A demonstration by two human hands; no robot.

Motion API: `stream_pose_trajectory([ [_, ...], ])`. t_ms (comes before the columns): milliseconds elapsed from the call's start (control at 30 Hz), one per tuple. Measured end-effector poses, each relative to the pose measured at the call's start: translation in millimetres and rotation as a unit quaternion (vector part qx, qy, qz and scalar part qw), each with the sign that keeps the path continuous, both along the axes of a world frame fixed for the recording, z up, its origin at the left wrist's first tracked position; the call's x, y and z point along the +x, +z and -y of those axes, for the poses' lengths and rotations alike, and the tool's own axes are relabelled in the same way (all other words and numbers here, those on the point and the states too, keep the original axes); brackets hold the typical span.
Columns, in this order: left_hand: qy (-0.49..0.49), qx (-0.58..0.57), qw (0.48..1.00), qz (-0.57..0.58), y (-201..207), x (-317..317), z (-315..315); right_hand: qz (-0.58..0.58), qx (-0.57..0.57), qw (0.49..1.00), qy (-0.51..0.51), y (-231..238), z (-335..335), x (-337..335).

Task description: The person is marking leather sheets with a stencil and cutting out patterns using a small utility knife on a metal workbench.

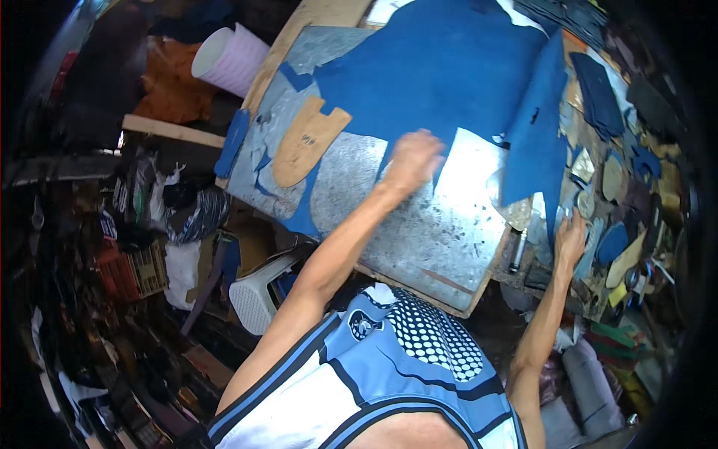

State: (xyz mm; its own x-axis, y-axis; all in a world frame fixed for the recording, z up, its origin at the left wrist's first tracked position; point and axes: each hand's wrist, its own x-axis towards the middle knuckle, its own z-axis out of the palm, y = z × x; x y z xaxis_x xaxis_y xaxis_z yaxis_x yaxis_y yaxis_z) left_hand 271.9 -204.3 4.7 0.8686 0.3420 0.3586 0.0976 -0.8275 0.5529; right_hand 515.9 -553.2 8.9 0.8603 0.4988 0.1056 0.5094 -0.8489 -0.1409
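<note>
A large sheet of blue leather (441, 67) covers the far part of the metal-topped work table (419, 239), with cut-outs along its near edge. Over that edge is my left hand (415, 159), slightly blurred, its fingers curled; whatever lies in them is hidden. To its left a tan template (308, 142) with a notched end rests on blue leather. At the right, beyond the hanging fold of the sheet, my right hand (570, 238) reaches among scraps and tools with its fingers apart. A slim metallic tool (517, 251) lies to the left of it.
Cut pieces, folded dark blue material (597, 93) and a yellow piece (617, 294) crowd the right-hand surface. A white plastic stool (254, 303) stands below the table's left side. Beyond the far left corner is a pale roll (235, 60); a red crate (120, 269) sits lower left.
</note>
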Motion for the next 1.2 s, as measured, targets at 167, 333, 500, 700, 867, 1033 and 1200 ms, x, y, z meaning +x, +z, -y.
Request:
stream_pose_trajectory([
  [167,0.38,0.162,0.876,-0.248,4,-150,-101,-0.052,0.153,0.987,-0.014,-3,1,-83],
  [333,0.382,0.056,0.871,-0.304,11,-204,-144,-0.118,0.221,0.965,0.078,10,-72,-186],
  [500,0.364,0.071,0.851,-0.371,-11,-182,-166,-0.131,0.279,0.934,0.182,25,-87,-263],
  [700,0.227,-0.277,0.891,-0.28,-62,-212,-241,-0.109,0.319,0.933,0.126,20,-93,-346],
  [867,0.089,-0.447,0.883,-0.115,19,-158,-173,-0.222,0.381,0.896,-0.049,18,-75,-396],
  [1033,-0.109,-0.594,0.789,-0.118,6,-103,-48,-0.395,0.532,0.736,-0.139,-22,-80,-381],
  [1200,-0.248,-0.611,0.699,-0.277,-58,-81,62,-0.241,0.736,0.594,-0.217,-51,-39,-415],
])
